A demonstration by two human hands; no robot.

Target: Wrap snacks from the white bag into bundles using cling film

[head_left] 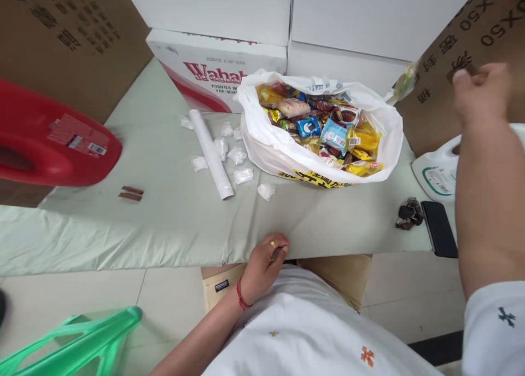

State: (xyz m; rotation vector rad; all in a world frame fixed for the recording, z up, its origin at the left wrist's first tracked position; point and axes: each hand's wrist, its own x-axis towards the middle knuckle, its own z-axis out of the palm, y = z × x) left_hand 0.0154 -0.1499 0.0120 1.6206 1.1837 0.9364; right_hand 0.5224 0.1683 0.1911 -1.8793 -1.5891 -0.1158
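Note:
My left hand (266,264), with a ring and a red string bracelet, rests closed at the table's front edge. A small brown bit shows between its thumb and fingers, too little to name. At the upper right, my right hand (486,91) is raised with thumb and fingers pinched together. A small dark brown piece (471,69) shows at its fingertips, blurred. Between the hands stands a white plastic bag (262,140), open at the top and full of wrapped snacks (334,132). Two brown strips (131,193) lie on the table at the left.
A white paper roll (211,154) lies among several small clear-wrapped bundles (243,175). A Wahaha box (221,64) stands behind. Red jug (77,140) at left; white jug (435,168), keys (409,214) and phone (438,229) at right. A green stool (82,337) is below.

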